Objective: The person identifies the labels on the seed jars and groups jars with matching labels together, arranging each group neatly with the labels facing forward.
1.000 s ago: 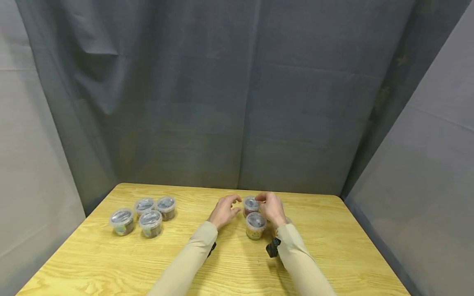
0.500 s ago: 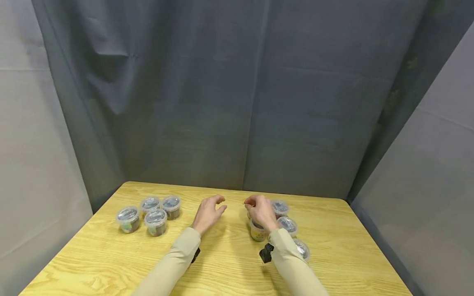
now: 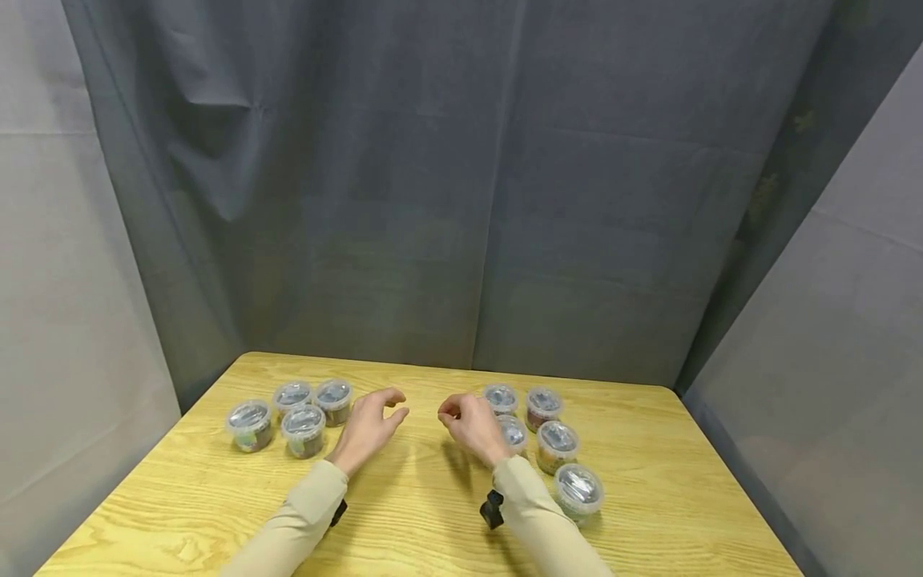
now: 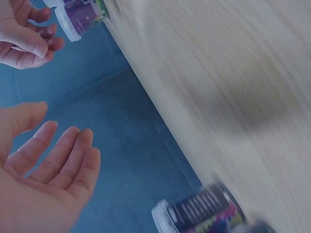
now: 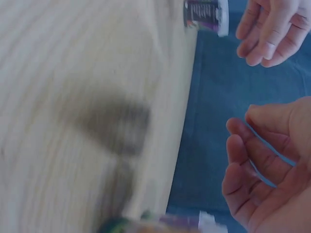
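Holds the right hand (image 3: 469, 423) above the bench (image 3: 418, 521), left of and a little beyond the front tub (image 3: 578, 492), fingers bent in toward the thumb and pinching nothing; holds the left hand (image 3: 369, 429) much farther left of the front tub, thumb well apart from loosely curved fingers, likewise without a tub. On the bench, close beyond the front tub: four companion tubs (image 3: 558, 445). Far to the left of the front tub, past the left hand: a left-hand cluster (image 3: 304, 431) of four more, all upright with lids (image 3: 579, 482) on. For good handling, by judgement — spread the fingers wider than a lid before coming down, grip low round the wall rather than by the rim, and lift straight up to avoid catching close neighbours. Mind the right sleeve (image 3: 542, 519), just left of the front tub: raise it enough to prevent a nudge. Best, probably, to take one tub at a time, steadying with the left hand — and to set down flat and gently.
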### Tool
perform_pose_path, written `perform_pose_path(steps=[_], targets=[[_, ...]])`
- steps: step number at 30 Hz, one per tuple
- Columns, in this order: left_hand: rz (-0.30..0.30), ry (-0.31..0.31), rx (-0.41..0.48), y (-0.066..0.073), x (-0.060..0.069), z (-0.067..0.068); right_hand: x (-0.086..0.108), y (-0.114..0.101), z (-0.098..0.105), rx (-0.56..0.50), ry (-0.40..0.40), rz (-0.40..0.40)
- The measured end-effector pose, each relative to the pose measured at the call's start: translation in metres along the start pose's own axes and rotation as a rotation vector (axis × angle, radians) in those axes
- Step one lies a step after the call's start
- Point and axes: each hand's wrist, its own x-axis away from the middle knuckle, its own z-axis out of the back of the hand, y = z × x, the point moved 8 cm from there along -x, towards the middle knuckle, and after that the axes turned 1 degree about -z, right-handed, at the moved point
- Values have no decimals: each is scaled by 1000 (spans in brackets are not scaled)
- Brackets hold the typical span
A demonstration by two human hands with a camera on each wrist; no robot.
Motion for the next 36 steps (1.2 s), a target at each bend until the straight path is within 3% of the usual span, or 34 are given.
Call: perform_pose_path(steps=[18, 25, 36], targets=[[7, 50, -43, -42, 35, 69, 4, -56, -71, 25, -136, 101], [10, 76, -73, -60, 45, 97, -1, -79, -89, 16, -161, 200], [-17, 77, -176, -83, 53, 111, 1, -101, -116, 131, -189, 306]])
